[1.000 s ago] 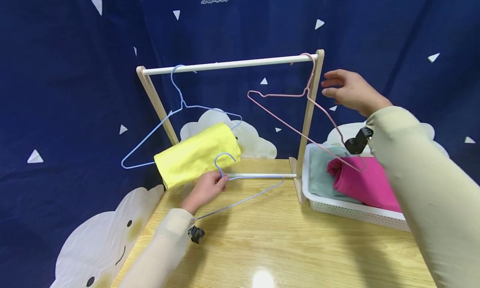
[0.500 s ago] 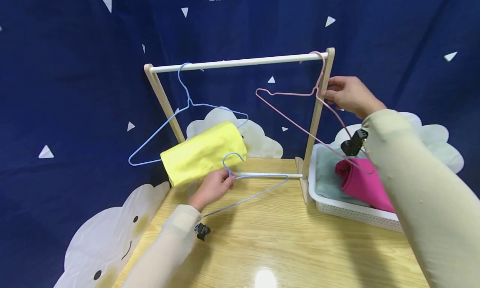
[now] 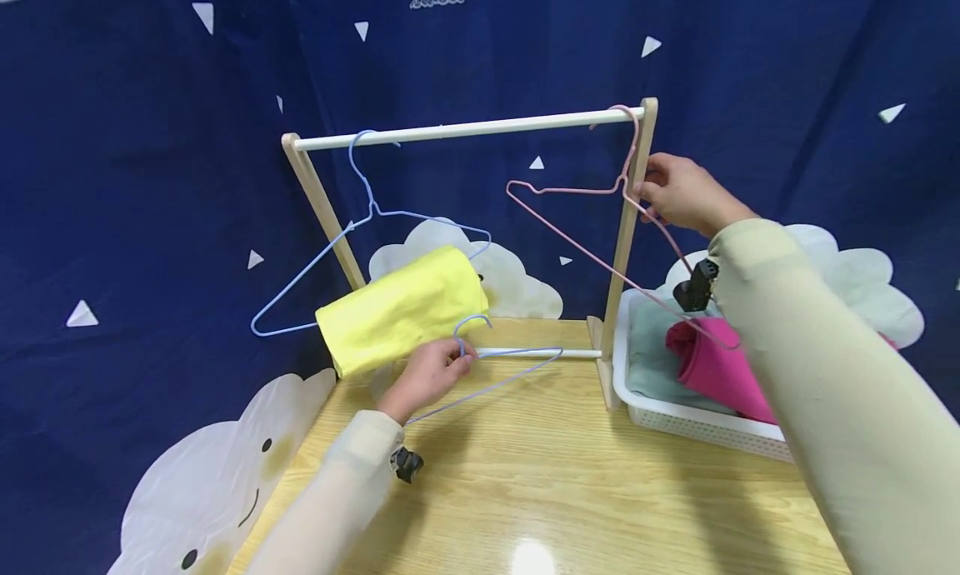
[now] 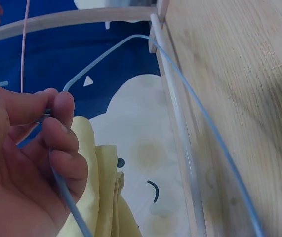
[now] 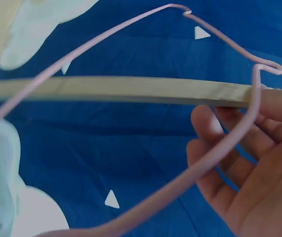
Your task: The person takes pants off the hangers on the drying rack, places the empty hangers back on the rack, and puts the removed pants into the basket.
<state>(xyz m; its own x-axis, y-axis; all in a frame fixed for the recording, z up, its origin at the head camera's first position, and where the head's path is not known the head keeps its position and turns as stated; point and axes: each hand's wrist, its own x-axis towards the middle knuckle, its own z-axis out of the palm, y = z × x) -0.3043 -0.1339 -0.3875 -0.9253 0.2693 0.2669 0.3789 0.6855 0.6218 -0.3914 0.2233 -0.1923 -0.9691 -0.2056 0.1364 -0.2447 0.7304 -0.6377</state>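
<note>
My left hand (image 3: pixel 429 377) grips a blue clothes hanger (image 3: pixel 504 381) near the base of its hook, in front of the rack and above the table. In the left wrist view, fingers curl round the blue wire. My right hand (image 3: pixel 686 193) holds the right wooden post (image 3: pixel 624 242) of the clothes rack, thumb and fingers on either side of it. Right beside that hand, a pink hanger (image 5: pixel 205 163) hangs from the white rail (image 3: pixel 480 128). Another blue hanger (image 3: pixel 288 287) hangs at the rail's left, with a folded yellow cloth (image 3: pixel 405 308) over its lower bar.
A white basket (image 3: pixel 705 429) at the right holds a grey-green cloth (image 3: pixel 651 350) and a rolled magenta cloth (image 3: pixel 723 375). The rack stands on a light wooden table (image 3: pixel 585 483). A dark blue curtain (image 3: pixel 150 183) with clouds and triangles hangs behind.
My right hand has moved left from beside the rack and taken hold of its right post. The left hand still grips the blue hanger, which has tilted slightly.
</note>
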